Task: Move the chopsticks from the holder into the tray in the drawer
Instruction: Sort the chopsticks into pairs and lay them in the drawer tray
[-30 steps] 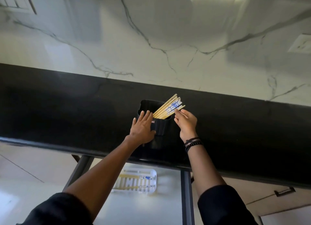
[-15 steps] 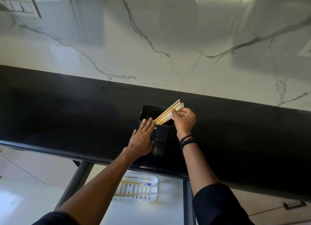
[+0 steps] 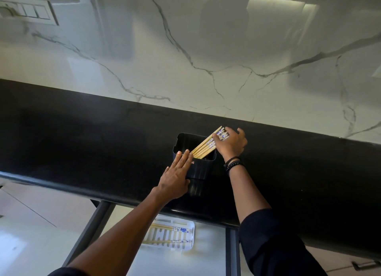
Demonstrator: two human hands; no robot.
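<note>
A black holder (image 3: 201, 168) stands on the dark countertop (image 3: 82, 143). Several wooden chopsticks (image 3: 203, 148) with blue-patterned tops lean out of it to the upper right. My right hand (image 3: 232, 144) is closed over their top ends, thumb on the near side. My left hand (image 3: 175, 179) lies flat against the holder's left front wall, fingers straight and together, bracing it. Below the counter edge, a white slotted tray (image 3: 192, 228) sits in the open drawer (image 3: 185, 263) and holds a few chopsticks (image 3: 175, 228); my left forearm covers its left part.
A white marble wall (image 3: 185, 59) rises behind the counter, with a switch plate (image 3: 31, 11) at the upper left. Grey drawer sides (image 3: 92, 224) frame the tray. A cabinet handle (image 3: 367, 265) shows at the lower right.
My right hand has slid up the chopsticks to their top ends and closed over them. My left hand has shifted lower against the holder's wall. The chopsticks stay in the holder.
</note>
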